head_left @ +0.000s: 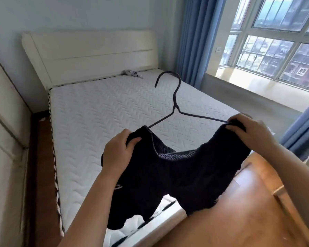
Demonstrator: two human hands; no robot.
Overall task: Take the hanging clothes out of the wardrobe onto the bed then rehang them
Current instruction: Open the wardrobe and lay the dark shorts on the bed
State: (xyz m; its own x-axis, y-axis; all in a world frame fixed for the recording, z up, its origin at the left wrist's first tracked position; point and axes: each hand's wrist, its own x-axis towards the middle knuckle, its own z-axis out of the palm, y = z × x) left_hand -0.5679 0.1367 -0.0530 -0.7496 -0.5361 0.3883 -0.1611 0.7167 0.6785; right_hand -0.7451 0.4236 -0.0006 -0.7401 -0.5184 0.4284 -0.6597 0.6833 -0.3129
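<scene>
The person is standing at the foot of the bed (114, 107), holding a pair of black shorts (177, 172) up in the air over that end of the mattress. The left hand (121, 150) is gripping one end of the waistband and the right hand (251, 132) is gripping the other, fingers curled over the cloth, so both are equally near. The legs are hanging down toward the foot of the bed.

The wire hanger (176, 107) is sitting inside the waistband, its long bar running across from hand to hand. Its hook is pointing away from the person, toward the head of the bed.

Both hanger tips are hiding under cloth and fingers, so I am not able to say whether the shorts are going on or coming off. Up by the head of the bed a small grey thing (132, 73) is lying, too blurred to name.
</scene>
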